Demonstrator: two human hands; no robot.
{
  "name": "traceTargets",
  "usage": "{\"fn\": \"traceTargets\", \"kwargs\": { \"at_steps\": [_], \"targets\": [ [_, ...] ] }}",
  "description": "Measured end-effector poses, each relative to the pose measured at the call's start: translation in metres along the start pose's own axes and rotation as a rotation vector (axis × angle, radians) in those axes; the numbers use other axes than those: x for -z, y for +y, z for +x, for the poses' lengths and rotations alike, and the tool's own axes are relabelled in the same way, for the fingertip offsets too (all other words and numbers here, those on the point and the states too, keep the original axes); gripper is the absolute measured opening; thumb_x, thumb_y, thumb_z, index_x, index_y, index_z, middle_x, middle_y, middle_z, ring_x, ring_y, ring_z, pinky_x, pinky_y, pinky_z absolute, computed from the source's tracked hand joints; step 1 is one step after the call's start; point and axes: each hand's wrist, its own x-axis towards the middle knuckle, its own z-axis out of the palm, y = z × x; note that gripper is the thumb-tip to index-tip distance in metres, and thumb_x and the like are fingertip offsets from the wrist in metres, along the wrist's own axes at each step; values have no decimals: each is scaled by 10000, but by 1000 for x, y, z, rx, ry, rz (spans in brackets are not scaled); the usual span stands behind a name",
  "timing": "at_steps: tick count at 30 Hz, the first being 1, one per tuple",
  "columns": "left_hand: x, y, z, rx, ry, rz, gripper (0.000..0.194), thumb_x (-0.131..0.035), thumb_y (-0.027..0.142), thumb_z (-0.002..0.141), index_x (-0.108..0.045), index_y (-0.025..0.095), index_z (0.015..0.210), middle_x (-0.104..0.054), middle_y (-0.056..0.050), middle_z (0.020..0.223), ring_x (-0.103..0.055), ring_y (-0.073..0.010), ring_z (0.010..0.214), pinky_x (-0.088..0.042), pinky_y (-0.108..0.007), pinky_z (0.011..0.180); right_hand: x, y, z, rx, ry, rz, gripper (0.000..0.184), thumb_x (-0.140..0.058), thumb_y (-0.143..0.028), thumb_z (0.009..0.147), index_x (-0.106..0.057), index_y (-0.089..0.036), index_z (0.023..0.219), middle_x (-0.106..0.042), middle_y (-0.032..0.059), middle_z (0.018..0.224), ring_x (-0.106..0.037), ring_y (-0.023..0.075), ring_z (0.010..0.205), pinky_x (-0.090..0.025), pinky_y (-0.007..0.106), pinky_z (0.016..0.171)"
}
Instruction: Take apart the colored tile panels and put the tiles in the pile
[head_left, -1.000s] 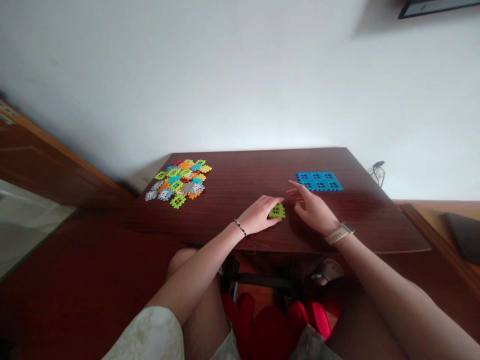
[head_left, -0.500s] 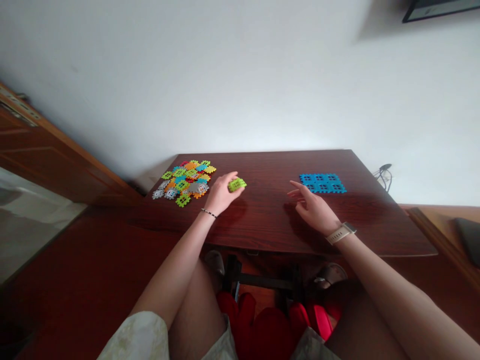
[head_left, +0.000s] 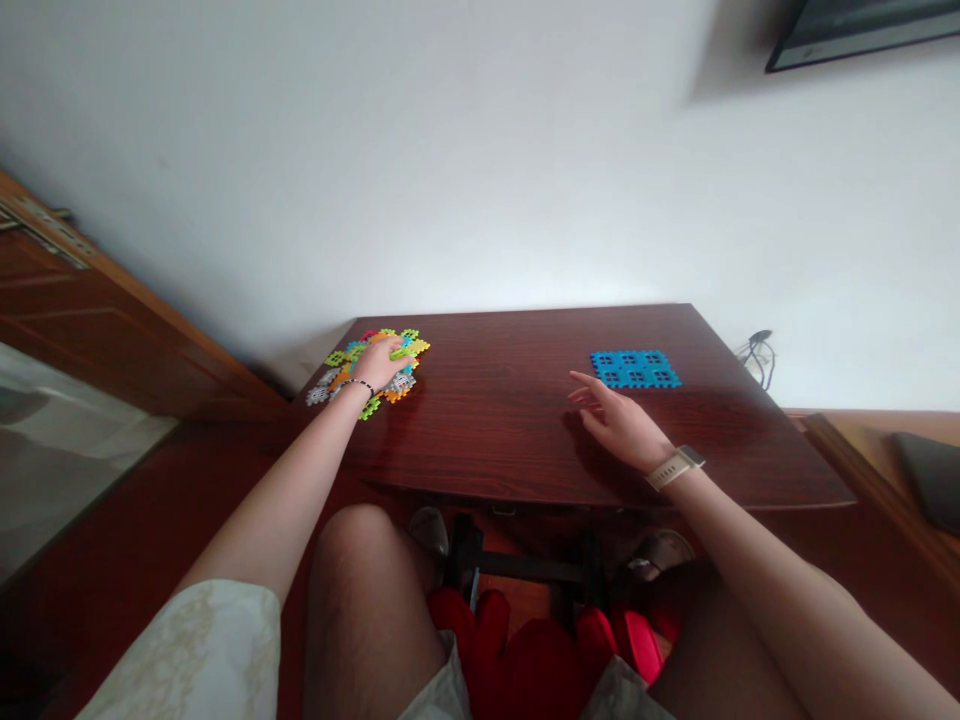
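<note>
My left hand (head_left: 381, 366) reaches onto a pile of coloured interlocking plastic tiles (head_left: 339, 366) at the table's far left corner. A green tile (head_left: 400, 352) shows at its fingertips; the fingers look curled round it. My right hand (head_left: 616, 421), with a watch on the wrist, hovers over the middle right of the dark wooden table (head_left: 510, 420), fingers spread and holding nothing. Just beyond its fingertips lies a flat blue panel of joined tiles (head_left: 635, 368).
A white wall rises behind the table. A wooden door or cabinet (head_left: 112, 330) stands at the left. A cable (head_left: 757, 352) hangs off the table's far right corner. A dark flat object (head_left: 934, 475) lies on a surface at the right edge. My knees are under the front edge.
My left hand carried the green tile from the table's middle leftward and now rests on the tile pile. My right hand has barely moved.
</note>
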Motion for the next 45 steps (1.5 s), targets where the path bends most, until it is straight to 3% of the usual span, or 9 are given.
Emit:
{"fn": "traceTargets", "kwargs": {
  "at_steps": [5, 9, 16, 19, 24, 28, 33, 39, 45],
  "targets": [
    [0, -15, 23, 67, -22, -54, 556, -820, 433, 803, -713, 136, 1260, -744, -170, 1382, -709, -293, 1278, -532, -400, 1147, 1, 1, 0, -9, -7, -4, 658, -568, -173, 967, -459, -293, 1605, -798, 75, 1241, -792, 273, 1123, -668, 477, 1001],
    [5, -27, 44, 130, 46, -14, 539, -809, 441, 800, -714, 150, 1243, -761, -146, 1358, -719, -272, 1255, -526, -368, 1128, 2, 2, 1, -17, -11, -8, 638, -565, -183, 977, -463, -290, 1598, -794, 75, 1246, -790, 270, 1123, -659, 481, 1019],
    [13, -40, 67, 254, 112, 15, 429, -825, 287, 721, -711, 154, 1113, -789, -125, 1243, -717, -270, 1191, -511, -377, 1102, 3, 1, 3, -36, -33, -15, 617, -560, -180, 979, -486, -295, 1580, -788, 77, 1264, -781, 275, 1150, -650, 491, 1034],
    [11, -40, 71, 288, 207, -1, 396, -764, 252, 788, -688, 150, 1163, -777, -121, 1249, -705, -259, 1179, -508, -380, 1105, 6, 2, 6, -34, -32, -8, 585, -549, -184, 988, -514, -288, 1563, -787, 80, 1273, -778, 273, 1154, -645, 486, 1039],
    [3, -31, 64, 304, 436, -52, 356, -483, 109, 934, -651, 128, 1247, -747, -120, 1309, -701, -210, 1171, -523, -349, 1106, 25, 20, 17, -63, 85, -71, 541, -557, -224, 984, -576, -252, 1524, -778, 102, 1286, -765, 287, 1155, -632, 482, 1039],
    [-8, -1, 39, 171, 511, -234, 280, -483, 107, 945, -693, 124, 1131, -775, -113, 1212, -722, -189, 1141, -545, -312, 1089, 40, 46, 24, -101, 181, -227, 553, -562, -279, 983, -586, -222, 1532, -728, 146, 1396, -697, 340, 1297, -562, 548, 1142],
    [-40, 66, -11, -9, 406, -400, 188, -574, 221, 974, -722, 174, 1080, -791, -88, 1195, -734, -224, 1159, -571, -364, 1094, 41, 78, 22, -255, 199, -445, 630, -634, -367, 952, -570, -206, 1558, -607, 179, 1590, -345, 451, 1619, -409, 706, 1240],
    [-89, 131, -81, -160, 143, -647, 165, -619, 262, 1005, -735, 198, 1103, -789, -102, 1190, -764, -234, 1115, -619, -408, 1035, 31, 94, 17, -409, 26, -480, 691, -621, -576, 972, -592, -190, 1544, -539, 237, 1632, -502, 488, 1487, -453, 761, 1161],
    [-118, 157, -124, -275, 34, -575, 171, -583, 243, 1043, -749, 232, 1082, -769, -96, 1167, -756, -220, 1081, -651, -383, 917, 22, 82, 14, -334, 45, -505, 563, -614, -555, 984, -677, -242, 1447, -603, 205, 1564, -554, 470, 1405, -497, 750, 1105]
  ]
}}
